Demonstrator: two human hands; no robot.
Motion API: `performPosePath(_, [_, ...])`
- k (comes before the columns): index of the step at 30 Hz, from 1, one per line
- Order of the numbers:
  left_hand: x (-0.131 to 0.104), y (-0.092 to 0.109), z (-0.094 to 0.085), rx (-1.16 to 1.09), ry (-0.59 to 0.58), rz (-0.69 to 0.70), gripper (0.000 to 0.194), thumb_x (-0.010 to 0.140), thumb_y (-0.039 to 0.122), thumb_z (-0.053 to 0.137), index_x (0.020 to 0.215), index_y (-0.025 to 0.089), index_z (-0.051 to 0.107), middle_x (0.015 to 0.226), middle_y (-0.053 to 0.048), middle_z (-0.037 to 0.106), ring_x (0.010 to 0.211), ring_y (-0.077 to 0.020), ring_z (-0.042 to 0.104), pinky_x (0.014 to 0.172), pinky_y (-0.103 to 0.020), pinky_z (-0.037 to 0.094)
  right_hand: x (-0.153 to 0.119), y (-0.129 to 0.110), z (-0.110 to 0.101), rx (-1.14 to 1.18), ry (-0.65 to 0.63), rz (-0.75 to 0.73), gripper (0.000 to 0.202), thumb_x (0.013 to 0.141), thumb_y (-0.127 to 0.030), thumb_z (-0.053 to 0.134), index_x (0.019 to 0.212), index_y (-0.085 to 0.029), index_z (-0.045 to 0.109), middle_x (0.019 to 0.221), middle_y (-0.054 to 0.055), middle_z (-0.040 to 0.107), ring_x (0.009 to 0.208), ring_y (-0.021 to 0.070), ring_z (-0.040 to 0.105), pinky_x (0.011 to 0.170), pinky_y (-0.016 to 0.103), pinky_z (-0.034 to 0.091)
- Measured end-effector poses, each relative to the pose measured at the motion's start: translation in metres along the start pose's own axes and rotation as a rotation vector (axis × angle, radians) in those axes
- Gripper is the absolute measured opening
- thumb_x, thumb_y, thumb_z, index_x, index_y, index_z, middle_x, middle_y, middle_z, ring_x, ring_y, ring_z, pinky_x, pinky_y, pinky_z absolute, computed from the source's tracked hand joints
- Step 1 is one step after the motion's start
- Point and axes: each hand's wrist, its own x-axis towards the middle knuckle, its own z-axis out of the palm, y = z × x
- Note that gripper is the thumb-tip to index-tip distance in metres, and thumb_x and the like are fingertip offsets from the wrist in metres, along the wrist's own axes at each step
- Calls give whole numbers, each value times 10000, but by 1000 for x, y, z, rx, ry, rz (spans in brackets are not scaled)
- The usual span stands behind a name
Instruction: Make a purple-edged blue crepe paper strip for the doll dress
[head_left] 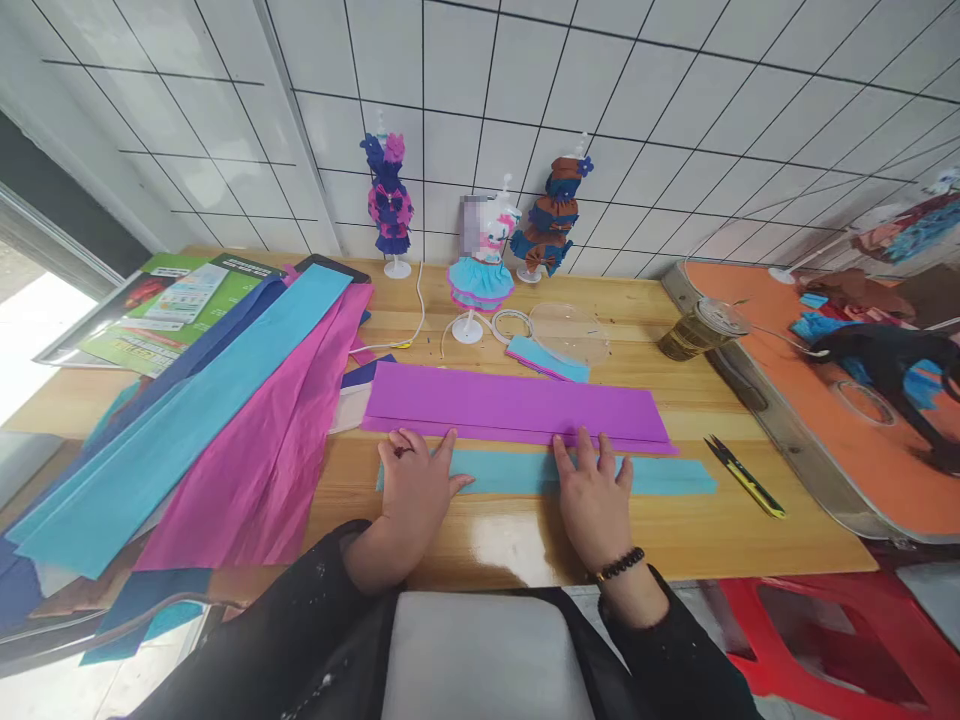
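A long folded purple sheet (510, 400), of paper or thin fabric, lies flat across the wooden table in front of me. Just nearer to me, a narrow light-blue strip (675, 477) runs along its lower edge. My left hand (420, 480), a ring on one finger, rests spread over the left part of the blue strip, fingertips near the purple edge. Over the strip's right half lies my right hand (596, 495), fingers spread, tips touching the purple sheet. Both hands press down flat and grip nothing. Yellow-and-black thread snips (746, 478) lie to the right.
Light-blue (187, 400) and pink sheets (262, 440) are heaped at left, beside green leaflets (165, 300). Small dressed stands (480, 270) line the tiled wall. A folded blue piece (547, 358), a lidded cup (701, 328) and an orange ironing surface (825, 400) with cables are farther back and right.
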Motion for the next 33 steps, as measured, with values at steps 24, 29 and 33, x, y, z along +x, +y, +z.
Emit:
performPosePath(24, [-12,-42,21,-83,162,-65,610,824,545,386,1159,51,511,1149,-203,510,1026,-315,464,834,-432,333,5,-54,17,453,55,-428,519,886,-357,368,1319,-72,354,1368,169,349,1296,251,250,1025,480,268])
performPosePath(29, [-14,-55,27,-101,205,-81,566,839,527,375,1180,91,492,1186,-186,495,1100,-306,425,869,-448,315,4,-53,17,464,69,-428,519,884,-356,371,1323,-80,349,1360,169,364,1294,247,255,1027,480,266])
performPosePath(33, [-16,-62,30,-123,222,-87,482,843,507,386,1166,170,507,1201,-146,488,1133,-285,400,895,-453,300,4,-53,16,453,50,-420,518,886,-363,366,1313,-71,363,1368,161,353,1297,245,247,1032,469,265])
